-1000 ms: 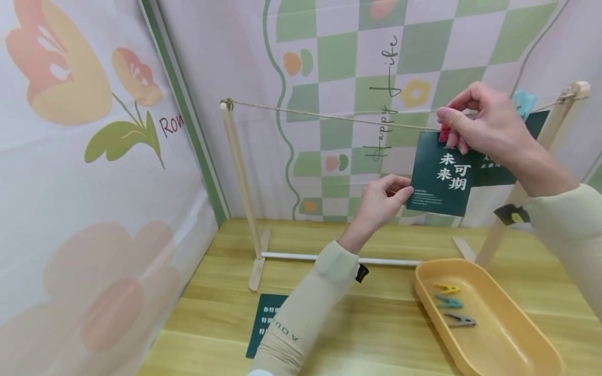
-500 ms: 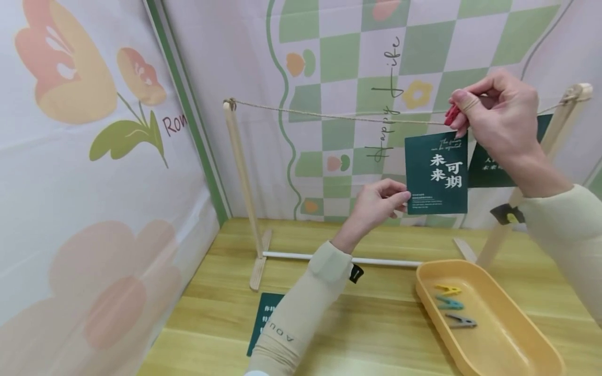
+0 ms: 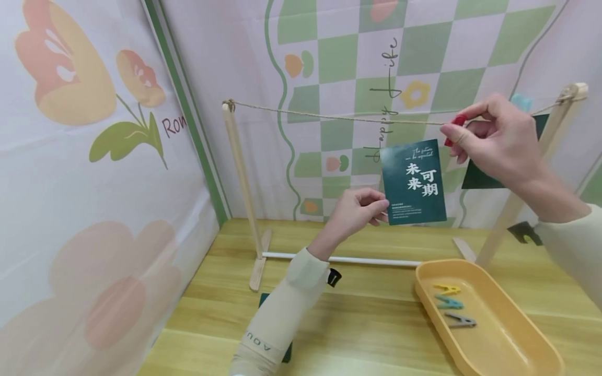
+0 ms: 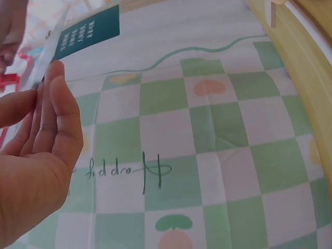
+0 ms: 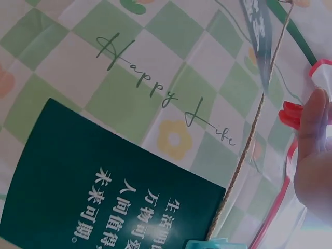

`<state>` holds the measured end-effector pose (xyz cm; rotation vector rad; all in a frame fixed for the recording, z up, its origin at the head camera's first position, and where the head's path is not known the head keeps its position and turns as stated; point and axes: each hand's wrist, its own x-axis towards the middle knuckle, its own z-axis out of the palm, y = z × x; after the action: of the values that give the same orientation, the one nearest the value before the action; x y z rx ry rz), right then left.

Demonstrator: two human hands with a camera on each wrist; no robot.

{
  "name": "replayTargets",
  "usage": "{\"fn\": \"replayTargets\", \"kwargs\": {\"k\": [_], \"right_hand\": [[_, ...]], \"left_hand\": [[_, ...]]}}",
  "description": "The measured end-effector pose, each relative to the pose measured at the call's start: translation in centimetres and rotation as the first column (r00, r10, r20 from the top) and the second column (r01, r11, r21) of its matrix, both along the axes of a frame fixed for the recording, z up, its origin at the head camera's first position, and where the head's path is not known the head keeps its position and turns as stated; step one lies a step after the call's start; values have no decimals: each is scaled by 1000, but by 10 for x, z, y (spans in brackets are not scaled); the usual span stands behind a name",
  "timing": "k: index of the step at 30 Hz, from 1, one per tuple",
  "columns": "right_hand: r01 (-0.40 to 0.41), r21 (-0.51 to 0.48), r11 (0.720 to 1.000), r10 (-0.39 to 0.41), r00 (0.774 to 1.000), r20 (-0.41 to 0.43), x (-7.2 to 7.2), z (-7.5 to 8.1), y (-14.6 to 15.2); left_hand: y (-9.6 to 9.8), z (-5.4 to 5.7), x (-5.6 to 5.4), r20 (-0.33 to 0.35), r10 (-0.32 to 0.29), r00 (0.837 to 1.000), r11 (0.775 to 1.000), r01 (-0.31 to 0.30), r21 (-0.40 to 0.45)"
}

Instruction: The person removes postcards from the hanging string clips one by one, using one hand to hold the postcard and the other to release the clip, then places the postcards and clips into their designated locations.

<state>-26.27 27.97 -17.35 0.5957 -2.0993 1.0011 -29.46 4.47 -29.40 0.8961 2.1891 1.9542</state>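
My left hand (image 3: 355, 211) pinches a dark green card (image 3: 413, 183) with white lettering by its lower left edge, fingers behind. The card hangs slightly tilted below the twine (image 3: 329, 117), apart from it. My right hand (image 3: 498, 136) pinches a red clothespin (image 3: 455, 128) between thumb and fingers, beside the twine and up and right of the card. In the right wrist view the red clothespin (image 5: 291, 114) shows at the fingertips. Behind my right hand, a second green card (image 3: 484, 175) hangs at the twine's right end by a light blue clothespin (image 3: 521, 102).
Two wooden posts (image 3: 242, 177) hold the twine, joined low down by a white rod (image 3: 376, 260). A yellow-orange tray (image 3: 512, 297) at right front contains yellow, teal and grey clothespins (image 3: 461, 320). Another green card (image 3: 287, 354) lies mostly hidden under my left forearm.
The card has come away from the red clothespin and the twine. My left hand has drawn it left and slightly down. My right hand keeps the clothespin near the twine.
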Motion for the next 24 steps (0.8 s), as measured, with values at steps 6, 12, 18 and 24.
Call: {"fn": "replayTargets", "kwargs": {"k": [6,12,18,24], "right_hand": [[-9,52,999,9,1000,0,6,-8,3],[29,146,989,-27,999,-17,17,-17,3],[28,243,970,-31,999,7,32,-39,3],[17,293,956,-20,1000,6,38,-66,4]], "left_hand": [[-19,-3,6,-1,15,1000,1000,-15,-25],[-34,-3,11,-42,21,999,996,-25,-91],[-53,-7,16,-12,31,999,989,-32,-144],[-81,-18,21,48,58,997,979,-48,-197]]}}
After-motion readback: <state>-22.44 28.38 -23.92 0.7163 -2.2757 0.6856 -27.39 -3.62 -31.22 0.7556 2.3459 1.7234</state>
